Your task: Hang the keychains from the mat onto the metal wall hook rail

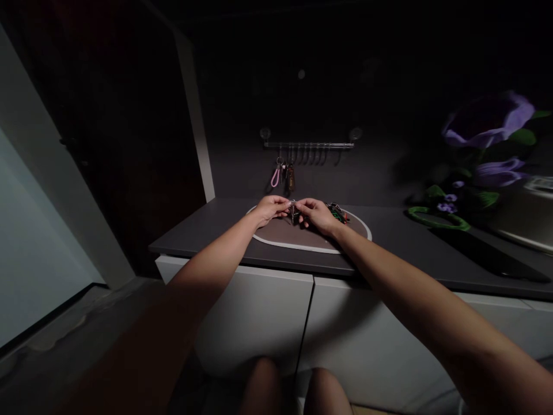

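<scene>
Over an oval brown mat with a white rim, my left hand and my right hand meet fingertip to fingertip. Both pinch a small metal key ring with dark metal pieces, apparently keys, dangling below it. The fingers partly hide it, and its details are too small to make out. Beside my right hand, on the mat's far right part, lies a dark bunch of items with green and orange-red bits, partly covered by that hand.
On the wall behind, a clear hook rail carries a pink loop strap and a brown key fob. At right on the dark counter stand purple flowers, a green ring and a metallic pot. White cabinet doors are below.
</scene>
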Action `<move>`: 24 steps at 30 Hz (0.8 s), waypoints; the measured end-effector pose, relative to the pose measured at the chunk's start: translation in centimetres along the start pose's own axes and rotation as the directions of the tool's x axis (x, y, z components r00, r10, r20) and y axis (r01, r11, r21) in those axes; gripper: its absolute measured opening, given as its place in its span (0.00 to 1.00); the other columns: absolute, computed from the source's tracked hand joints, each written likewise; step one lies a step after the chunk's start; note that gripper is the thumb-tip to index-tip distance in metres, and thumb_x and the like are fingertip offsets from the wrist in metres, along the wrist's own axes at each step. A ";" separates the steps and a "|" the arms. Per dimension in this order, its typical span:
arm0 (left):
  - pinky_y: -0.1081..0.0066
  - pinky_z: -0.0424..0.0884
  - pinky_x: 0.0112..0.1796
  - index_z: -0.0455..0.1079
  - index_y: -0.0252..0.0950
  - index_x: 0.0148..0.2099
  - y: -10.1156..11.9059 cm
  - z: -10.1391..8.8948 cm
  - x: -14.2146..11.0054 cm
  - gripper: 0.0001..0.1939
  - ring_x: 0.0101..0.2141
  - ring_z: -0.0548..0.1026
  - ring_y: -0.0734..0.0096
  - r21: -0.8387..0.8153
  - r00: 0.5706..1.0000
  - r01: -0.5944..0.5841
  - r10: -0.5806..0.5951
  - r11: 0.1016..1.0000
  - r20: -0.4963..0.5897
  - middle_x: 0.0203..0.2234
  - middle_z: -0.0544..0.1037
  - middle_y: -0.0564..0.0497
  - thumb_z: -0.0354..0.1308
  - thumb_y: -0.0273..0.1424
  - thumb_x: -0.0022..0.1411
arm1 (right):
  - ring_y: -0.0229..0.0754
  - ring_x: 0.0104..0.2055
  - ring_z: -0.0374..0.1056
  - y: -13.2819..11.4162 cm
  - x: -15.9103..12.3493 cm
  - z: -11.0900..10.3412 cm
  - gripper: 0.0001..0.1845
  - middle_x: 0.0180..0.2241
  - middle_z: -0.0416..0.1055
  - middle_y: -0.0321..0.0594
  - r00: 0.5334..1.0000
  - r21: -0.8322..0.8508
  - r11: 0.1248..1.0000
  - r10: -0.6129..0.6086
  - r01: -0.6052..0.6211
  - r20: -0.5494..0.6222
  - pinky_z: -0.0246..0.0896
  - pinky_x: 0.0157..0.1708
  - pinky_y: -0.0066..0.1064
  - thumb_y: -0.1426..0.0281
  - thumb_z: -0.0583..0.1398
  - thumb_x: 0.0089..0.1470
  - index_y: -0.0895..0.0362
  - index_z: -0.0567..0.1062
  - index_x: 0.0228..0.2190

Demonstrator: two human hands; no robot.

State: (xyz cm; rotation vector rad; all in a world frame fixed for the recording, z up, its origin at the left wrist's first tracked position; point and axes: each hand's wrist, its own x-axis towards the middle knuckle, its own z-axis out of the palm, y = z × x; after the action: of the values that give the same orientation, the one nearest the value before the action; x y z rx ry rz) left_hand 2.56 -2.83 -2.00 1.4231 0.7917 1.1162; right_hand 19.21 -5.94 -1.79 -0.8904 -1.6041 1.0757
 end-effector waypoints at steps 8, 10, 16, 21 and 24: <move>0.75 0.69 0.33 0.68 0.29 0.32 0.5 0.5 -0.3 0.05 0.25 0.72 0.81 -0.102 1.000 0.018 -0.019 0.995 -0.007 0.22 0.73 0.53 0.60 0.22 0.50 | 0.29 0.15 0.58 -0.3 -0.2 0.2 0.17 0.16 0.64 0.31 1.000 0.003 1.000 -0.003 0.002 0.010 0.53 0.13 0.20 0.59 0.62 0.43 0.59 0.67 0.29; 0.75 0.69 0.33 0.69 0.29 0.32 0.5 0.6 -0.3 0.05 0.25 0.72 0.81 -0.111 1.000 0.021 -0.022 0.994 -0.007 0.22 0.73 0.53 0.61 0.23 0.50 | 0.29 0.15 0.58 -0.3 -0.3 0.2 0.18 0.16 0.64 0.31 1.000 -0.003 1.000 -0.003 0.003 0.001 0.53 0.13 0.20 0.58 0.61 0.43 0.59 0.67 0.29; 0.77 0.68 0.31 0.70 0.29 0.33 0.0 0.8 0.0 0.09 0.24 0.71 0.82 -0.089 1.000 -0.016 0.017 0.996 0.013 0.23 0.74 0.53 0.64 0.27 0.47 | 0.30 0.18 0.58 -0.3 -0.2 0.1 0.17 0.19 0.63 0.30 0.997 -0.052 0.998 -0.020 0.016 -0.069 0.54 0.16 0.22 0.57 0.60 0.43 0.58 0.66 0.29; 0.78 0.67 0.29 0.70 0.29 0.33 0.4 1.0 -0.2 0.14 0.23 0.70 0.82 -0.091 0.998 -0.064 0.062 0.994 -0.026 0.22 0.73 0.53 0.66 0.31 0.43 | 0.30 0.25 0.59 -0.2 0.4 -0.2 0.17 0.23 0.64 0.32 0.976 -0.141 0.974 -0.190 0.175 -0.105 0.56 0.28 0.23 0.58 0.61 0.42 0.59 0.68 0.27; 0.78 0.66 0.27 0.69 0.30 0.32 0.7 1.0 -0.3 0.13 0.23 0.69 0.81 -0.073 0.993 -0.086 0.079 0.994 -0.091 0.22 0.72 0.53 0.65 0.33 0.45 | 0.31 0.27 0.59 -0.2 1.0 -0.4 0.17 0.24 0.64 0.32 0.967 -0.180 0.961 -0.232 0.211 -0.104 0.55 0.31 0.25 0.57 0.59 0.43 0.59 0.68 0.27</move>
State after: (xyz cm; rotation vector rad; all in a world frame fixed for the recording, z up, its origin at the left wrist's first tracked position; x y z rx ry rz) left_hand 3.35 -3.62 -1.37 1.3600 0.7495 1.2668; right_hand 19.30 -5.03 -1.19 -0.8470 -1.6627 0.7231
